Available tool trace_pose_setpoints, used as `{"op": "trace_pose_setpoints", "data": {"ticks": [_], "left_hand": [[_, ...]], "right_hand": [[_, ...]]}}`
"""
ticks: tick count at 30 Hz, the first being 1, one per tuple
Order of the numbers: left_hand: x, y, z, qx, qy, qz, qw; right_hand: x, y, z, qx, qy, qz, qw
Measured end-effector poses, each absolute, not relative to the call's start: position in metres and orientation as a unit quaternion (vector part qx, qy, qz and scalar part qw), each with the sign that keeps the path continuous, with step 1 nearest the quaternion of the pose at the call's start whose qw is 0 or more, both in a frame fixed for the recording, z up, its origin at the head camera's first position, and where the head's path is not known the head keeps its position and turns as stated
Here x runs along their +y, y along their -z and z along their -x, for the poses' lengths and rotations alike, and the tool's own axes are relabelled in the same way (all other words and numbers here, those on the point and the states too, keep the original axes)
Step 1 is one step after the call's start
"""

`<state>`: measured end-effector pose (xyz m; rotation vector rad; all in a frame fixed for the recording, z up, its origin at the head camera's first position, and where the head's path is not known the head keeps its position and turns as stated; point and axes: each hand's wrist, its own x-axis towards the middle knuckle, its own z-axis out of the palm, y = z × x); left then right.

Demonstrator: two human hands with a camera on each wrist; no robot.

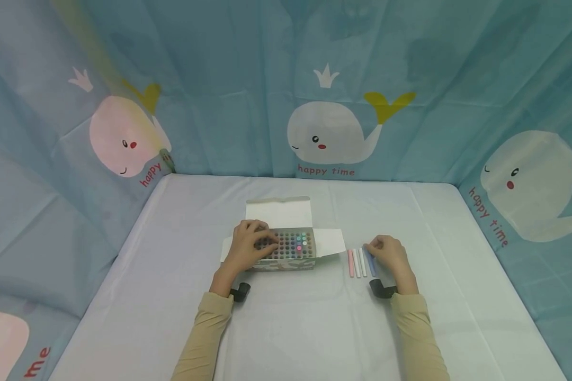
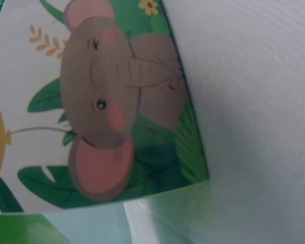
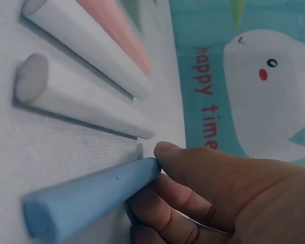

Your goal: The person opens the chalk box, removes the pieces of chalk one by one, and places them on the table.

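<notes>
My right hand (image 1: 388, 253) pinches the far end of a blue chalk stick (image 3: 91, 198) between thumb and fingers, at the right end of a short row of chalk. Beside it on the cloth lie two white chalk sticks (image 3: 86, 101) and a pink one (image 1: 350, 263). My left hand (image 1: 250, 243) is over the left part of an open chalk box (image 1: 281, 264), its thumb and fingers bent with a gap between them. Whether its fingertips touch anything inside is unclear. The left wrist view shows only the box's printed elephant side (image 2: 101, 91), not the hand.
The box's lid (image 1: 278, 210) stands up at the back, and a side flap (image 1: 329, 241) spreads to the right. Colored chalk ends (image 1: 299, 247) show in a grid inside. A white cloth (image 1: 305, 323) covers the table, with a blue whale-print curtain (image 1: 219, 121) around it.
</notes>
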<state>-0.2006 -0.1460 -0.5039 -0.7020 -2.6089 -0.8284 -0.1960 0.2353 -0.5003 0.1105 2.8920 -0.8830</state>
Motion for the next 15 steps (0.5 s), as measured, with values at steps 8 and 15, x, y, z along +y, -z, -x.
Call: {"op": "trace_pose_setpoints", "data": {"ticks": [8,15], "left_hand": [[-0.1459,0.5039,0.2001,-0.907,0.292,0.251,0.168],[-0.1454,0.5030,0.1994,-0.908,0.296,0.249,0.163]], "right_hand": [[0.2342,0.4987,0.1964,0.958,0.280,-0.040,0.056],[0.2304,0.4951,0.1960,0.957,0.288,-0.030,0.020]]}}
